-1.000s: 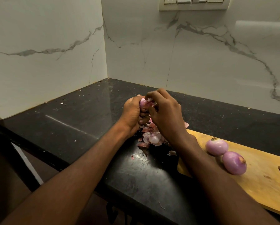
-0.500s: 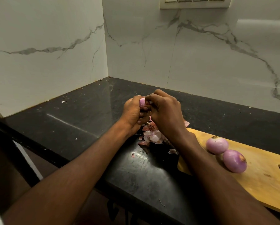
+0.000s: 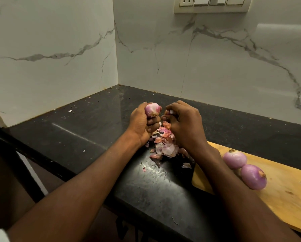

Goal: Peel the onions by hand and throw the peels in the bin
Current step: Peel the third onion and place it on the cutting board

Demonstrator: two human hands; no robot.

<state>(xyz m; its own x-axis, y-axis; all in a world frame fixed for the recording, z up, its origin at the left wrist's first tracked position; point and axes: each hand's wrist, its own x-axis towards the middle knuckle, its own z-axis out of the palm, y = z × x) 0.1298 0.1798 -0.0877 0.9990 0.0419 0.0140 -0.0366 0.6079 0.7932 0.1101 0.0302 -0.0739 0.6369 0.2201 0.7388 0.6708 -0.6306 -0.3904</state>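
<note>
Two peeled onions [image 3: 244, 167] sit on the board [image 3: 284, 194], so the job looks well along. The left hand [image 3: 143, 123] curls around a third onion [image 3: 152, 110], above the peel pile [image 3: 165, 144]. The right hand [image 3: 184, 123] pinches a small peel bit. No bin shows; the peels still need throwing away. The hands were touching before; now they are a little apart.

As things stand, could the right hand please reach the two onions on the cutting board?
Probably yes: the onions lie uncovered beside the right forearm, but the right hand is pinching a bit of peel.
</note>
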